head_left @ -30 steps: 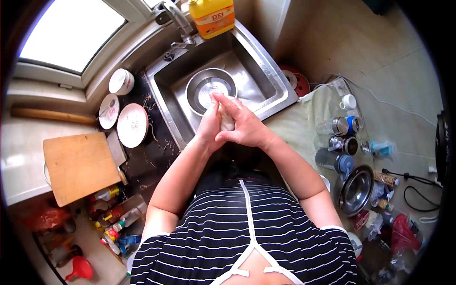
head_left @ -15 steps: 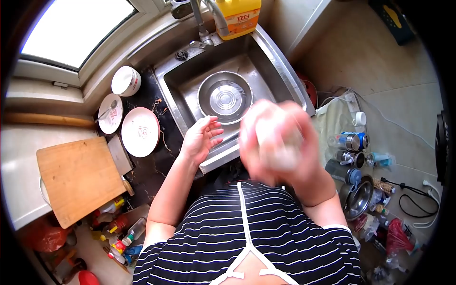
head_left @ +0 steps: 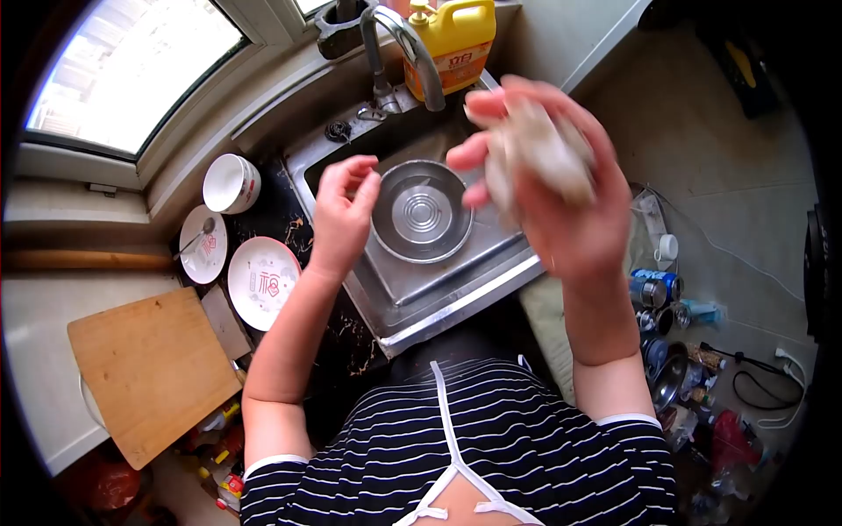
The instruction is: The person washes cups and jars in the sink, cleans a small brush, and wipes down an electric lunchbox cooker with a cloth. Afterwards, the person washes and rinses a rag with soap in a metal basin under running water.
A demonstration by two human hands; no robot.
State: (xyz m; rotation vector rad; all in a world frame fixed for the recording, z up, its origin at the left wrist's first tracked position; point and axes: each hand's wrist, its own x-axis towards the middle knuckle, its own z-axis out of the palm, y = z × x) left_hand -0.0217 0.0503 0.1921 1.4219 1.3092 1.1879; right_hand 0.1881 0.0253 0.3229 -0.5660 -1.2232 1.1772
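My right hand [head_left: 583, 206] is raised over the right side of the sink, its fingers wrapped round a pale, whitish-brown lump [head_left: 542, 158]. Motion blur hides exactly what the lump is. My left hand [head_left: 344, 206] hovers over the sink's left rim, fingers loosely bent, with nothing visible in it. Between the two hands a round metal basin [head_left: 423, 250] sits in the steel sink [head_left: 412, 298]. The basin's bottom shows concentric rings. Above the sink arches the faucet [head_left: 427, 74], its spout near my right hand's fingers.
A yellow detergent jug [head_left: 456, 53] stands behind the sink. On the dark counter at left are stacked bowls [head_left: 230, 184], a plate with a spoon [head_left: 197, 254] and a pink-rimmed plate [head_left: 263, 294]. A wooden cutting board [head_left: 153, 368] lies farther left. Bottles and cups [head_left: 653, 289] stand at right.
My right hand has risen up and to the right with the pale lump. My left hand has moved up and left, its fingers more bent. The view has shifted, showing more of the faucet.
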